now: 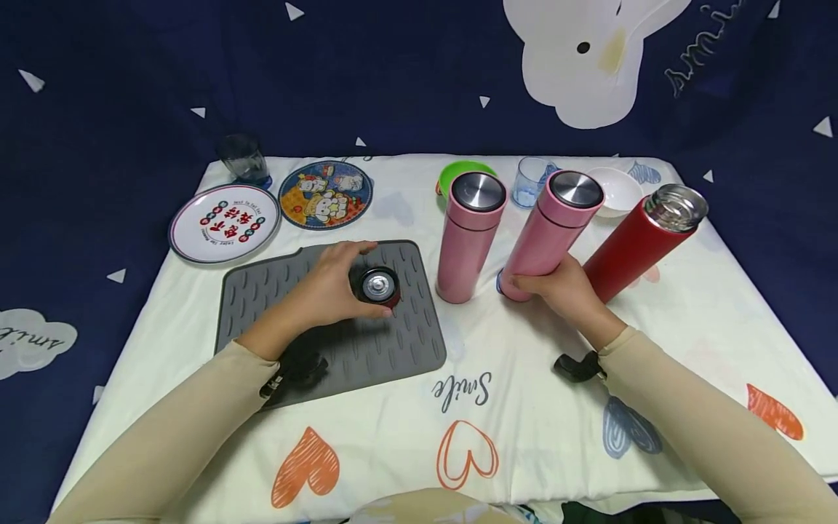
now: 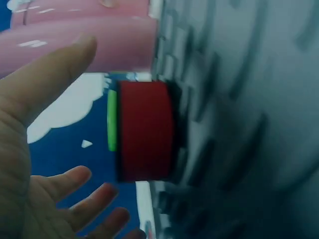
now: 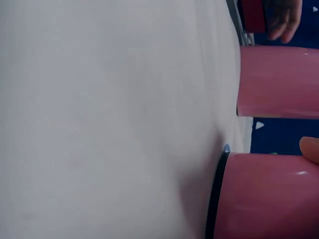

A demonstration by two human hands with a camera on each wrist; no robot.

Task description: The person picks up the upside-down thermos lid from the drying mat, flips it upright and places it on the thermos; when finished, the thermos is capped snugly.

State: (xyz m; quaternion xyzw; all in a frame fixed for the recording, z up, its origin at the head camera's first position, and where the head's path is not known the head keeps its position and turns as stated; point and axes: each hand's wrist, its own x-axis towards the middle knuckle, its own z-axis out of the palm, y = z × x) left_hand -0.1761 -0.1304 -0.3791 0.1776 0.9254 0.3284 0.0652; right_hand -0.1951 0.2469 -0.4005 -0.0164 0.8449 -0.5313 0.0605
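A red flask lid (image 1: 380, 286), its black rim and silver centre facing up, stands on the grey ridged mat (image 1: 419, 331). My left hand (image 1: 334, 287) is spread around it, thumb on the near side and fingers on the far side. In the left wrist view, gaps show between those fingers and the lid's red side (image 2: 145, 130). My right hand (image 1: 566, 287) grips the lower part of a pink thermos (image 1: 546, 229), close over the cloth. To its left another pink thermos (image 1: 466, 251) stands upright. Right of that hand is a red thermos (image 1: 638, 247) with its metal mouth uncovered.
A white plate (image 1: 225, 224) and a cartoon-printed round mat (image 1: 326, 195) lie at the back left, near a dark glass (image 1: 242, 156). Behind the thermoses are a green bowl (image 1: 458, 171), a clear glass (image 1: 527, 185) and a white bowl (image 1: 618, 189). A patterned white cloth (image 1: 393, 451) covers the table.
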